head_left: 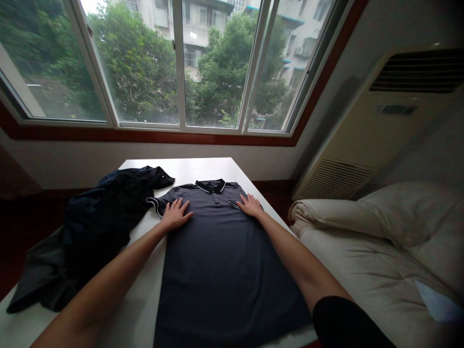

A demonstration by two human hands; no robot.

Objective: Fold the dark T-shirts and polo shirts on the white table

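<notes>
A dark grey polo shirt (pixel 221 270) lies spread out front side up, its black collar with a white edge pointing toward the window. My left hand (pixel 176 215) rests flat on the shirt near the sleeve at the left, fingers spread. On the other side, my right hand (pixel 251 205) lies flat over the right sleeve, which is folded inward across the chest so its white-edged cuff shows beside the fingertips. The left sleeve sticks out to the side. Neither hand grips the cloth.
The white table (pixel 195 166) bears the shirt and, at the left, a heap of dark clothes (pixel 105 217) hanging over its edge. Right of the table stands a beige padded sofa (pixel 348 251). An upright air conditioner (pixel 362 121) and a window (pixel 217 67) are beyond.
</notes>
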